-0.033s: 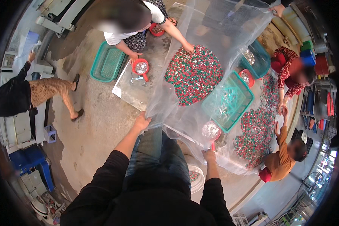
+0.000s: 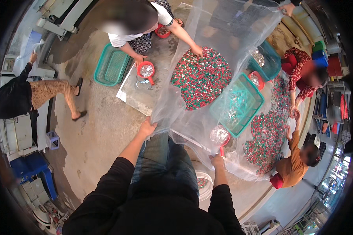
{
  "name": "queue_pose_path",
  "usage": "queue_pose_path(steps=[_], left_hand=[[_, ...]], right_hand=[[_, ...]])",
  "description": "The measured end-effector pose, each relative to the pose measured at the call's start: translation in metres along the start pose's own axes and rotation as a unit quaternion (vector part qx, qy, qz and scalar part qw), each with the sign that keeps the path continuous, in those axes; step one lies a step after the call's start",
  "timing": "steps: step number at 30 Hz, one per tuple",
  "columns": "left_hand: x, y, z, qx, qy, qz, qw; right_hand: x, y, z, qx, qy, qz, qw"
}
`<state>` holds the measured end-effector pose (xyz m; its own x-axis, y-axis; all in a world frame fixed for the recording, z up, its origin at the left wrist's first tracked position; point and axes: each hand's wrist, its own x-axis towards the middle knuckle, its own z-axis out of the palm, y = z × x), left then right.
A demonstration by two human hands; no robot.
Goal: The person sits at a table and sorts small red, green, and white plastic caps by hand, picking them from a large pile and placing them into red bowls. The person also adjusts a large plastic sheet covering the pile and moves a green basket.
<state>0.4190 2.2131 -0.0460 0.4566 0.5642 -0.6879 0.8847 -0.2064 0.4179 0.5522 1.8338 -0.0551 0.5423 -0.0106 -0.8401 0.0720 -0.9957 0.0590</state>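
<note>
Left hand (image 2: 147,128) is pinched shut on the near edge of the big clear plastic sheet (image 2: 223,35), and the right hand (image 2: 217,160) is closed on the same edge further right, so both are clamped on it and holding it up off the concrete floor (image 2: 102,113). Progress-wise I'd say it's midway: the sheet is lifted and stretched away from the person, with another hand gripping the far corner at the top, but the mound of red and green small pieces (image 2: 202,76) sits heaped under or behind the film, and a second spread of them (image 2: 266,137) lies to the right where two seated people are working. A teal basket (image 2: 237,103) and a red scoop (image 2: 220,137) show through the plastic. Hard to say if the sheet is over the pile or the pile is on it, the film is see-through and glare washes it out. A white bucket (image 2: 204,186) by the person's knees is mostly hidden by their legs.
</note>
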Motion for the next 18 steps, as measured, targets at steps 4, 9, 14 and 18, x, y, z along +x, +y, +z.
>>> queue_pose_path(steps=[4, 9, 14, 18], left_hand=[[-0.005, 0.004, -0.001, 0.009, 0.0, -0.021, 1.0], [0.0, 0.013, -0.004, 0.009, -0.014, -0.013, 1.0], [0.001, 0.014, 0.002, 0.035, 0.006, -0.001, 0.999], [0.001, 0.008, 0.002, 0.024, 0.001, -0.001, 1.0]], right_hand=[[-0.002, -0.022, -0.004, 0.028, -0.004, -0.022, 0.999], [0.0, -0.026, -0.011, 0.048, -0.006, -0.026, 0.999], [0.003, -0.017, -0.007, 0.028, -0.013, -0.027, 0.999], [0.008, -0.012, -0.005, 0.033, -0.055, -0.067, 0.996]])
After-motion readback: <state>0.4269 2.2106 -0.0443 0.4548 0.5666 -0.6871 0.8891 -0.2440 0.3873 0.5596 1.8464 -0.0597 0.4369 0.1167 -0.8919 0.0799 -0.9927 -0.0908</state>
